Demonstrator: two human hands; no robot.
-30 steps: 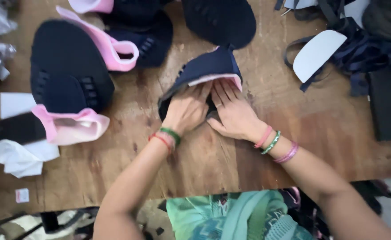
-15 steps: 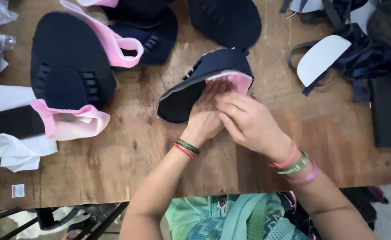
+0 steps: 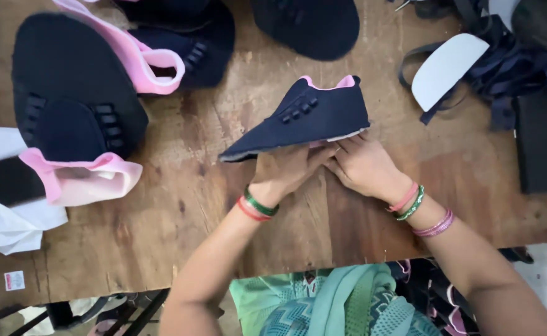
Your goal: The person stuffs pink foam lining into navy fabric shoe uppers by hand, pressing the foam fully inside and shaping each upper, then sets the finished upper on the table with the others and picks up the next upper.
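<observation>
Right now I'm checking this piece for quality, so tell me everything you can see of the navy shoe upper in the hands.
The navy shoe upper is dark blue fabric with pink lining showing at the collar and a row of small lace loops along its front. No sole is visible. It is held above the wooden table, toe pointing left, its lower edge resting on the left hand and right hand.

Bare wood of the table (image 3: pixel 161 205) is left open to the left of and below the held navy shoe upper (image 3: pixel 304 121), so a way is offered along the near edge. Farther left, passage is blocked by the large navy and pink upper (image 3: pixel 68 112) and the white cloth (image 3: pixel 12 224). Above, it is closed by another dark upper (image 3: pixel 310 25). To the right, the white insole piece (image 3: pixel 449 70) and black straps (image 3: pixel 509 74) are met.
</observation>
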